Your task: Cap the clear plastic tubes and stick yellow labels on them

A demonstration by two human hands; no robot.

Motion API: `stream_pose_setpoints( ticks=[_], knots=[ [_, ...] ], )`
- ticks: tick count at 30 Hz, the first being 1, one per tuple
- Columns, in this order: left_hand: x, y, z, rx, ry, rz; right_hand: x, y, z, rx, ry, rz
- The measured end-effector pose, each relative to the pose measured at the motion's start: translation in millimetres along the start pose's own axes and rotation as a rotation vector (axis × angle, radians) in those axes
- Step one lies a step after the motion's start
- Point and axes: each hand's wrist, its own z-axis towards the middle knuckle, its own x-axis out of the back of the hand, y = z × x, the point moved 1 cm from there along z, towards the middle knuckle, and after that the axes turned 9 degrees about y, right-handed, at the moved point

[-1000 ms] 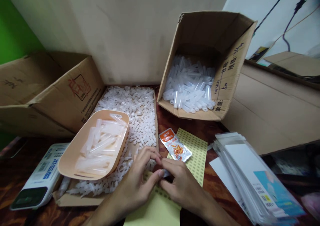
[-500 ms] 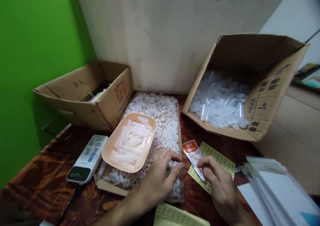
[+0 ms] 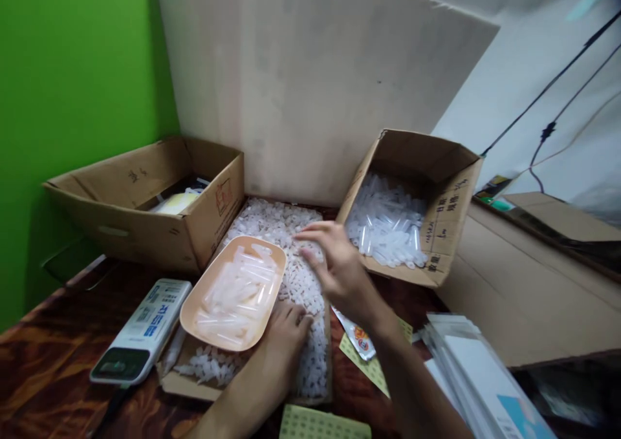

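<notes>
My right hand [image 3: 334, 267] reaches forward over a flat cardboard tray [image 3: 194, 386] heaped with small white plastic caps [image 3: 286, 222]; its fingers are spread and hold nothing. My left hand [image 3: 284, 339] rests on the caps near the tray's front, just under the rim of a peach plastic dish [image 3: 235, 293] holding clear tubes; its fingertips are hidden behind the dish. An orange-and-white sachet [image 3: 359, 341] lies on a yellow sticker sheet [image 3: 373, 364] below my right wrist.
A tilted carton of clear tubes [image 3: 402, 216] stands at the right, an open carton [image 3: 140, 200] at the left. A white boxed item [image 3: 143, 332] lies front left. A stack of packaging cards [image 3: 480, 381] and cardboard sheets sit right. Another sticker sheet [image 3: 323, 423] lies at the front edge.
My right hand left the sachet and moved forward and left over the caps. My left hand slid down beside the dish. The view tilted up.
</notes>
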Motion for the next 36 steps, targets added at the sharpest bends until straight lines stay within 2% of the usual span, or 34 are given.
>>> stream_pose_setpoints(
  ticks=[2, 3, 5, 7, 9, 14, 19, 22, 25, 29, 33, 36],
  knots=[
    [4.8, 0.4, -5.8, -0.007, -0.089, 0.081, 21.2, 35.3, 1.2, -0.115, 0.097, -0.317],
    [6.1, 0.7, -8.0, -0.006, -0.133, 0.12, 31.0, 53.5, 1.0, -0.186, 0.084, -0.507],
    [5.9, 0.9, -10.8, 0.008, -0.183, 0.175, 44.4, 84.6, -0.2, -0.347, -0.095, -0.827],
    [3.2, 0.3, -11.7, 0.03, -0.174, 0.171, 48.5, 102.2, -1.4, -0.408, -0.214, -0.932],
    [0.7, 0.0, -11.7, 0.035, -0.155, 0.159, 44.7, 107.3, -1.7, -0.42, -0.257, -0.958],
    [5.0, 4.5, -8.1, 0.042, -0.151, 0.18, 31.4, 102.0, 0.2, -0.491, -0.275, -1.018],
    [18.2, 14.5, -4.0, 0.008, -0.129, 0.139, 43.5, 98.1, -6.2, -0.585, -0.191, -1.031],
    [25.5, 20.2, -2.9, 0.035, -0.085, -0.007, 57.1, 88.0, -19.9, -0.504, 0.005, -0.881],
    [31.5, 26.0, -1.6, 0.078, -0.007, -0.261, 63.4, 72.3, -45.3, -0.447, 0.167, -0.517],
    [37.9, 31.4, 1.7, 0.164, 0.032, -0.491, 52.2, 53.2, -90.6, -0.555, 0.172, 0.04],
    [36.4, 31.5, 3.0, 0.335, 0.004, -0.638, 30.1, 47.1, -128.4, -0.739, 0.127, 0.441],
    [29.9, 29.8, 0.9, 0.45, 0.007, -0.73, 15.5, 48.7, -145.8, -0.854, 0.191, 0.668]
  ],
)
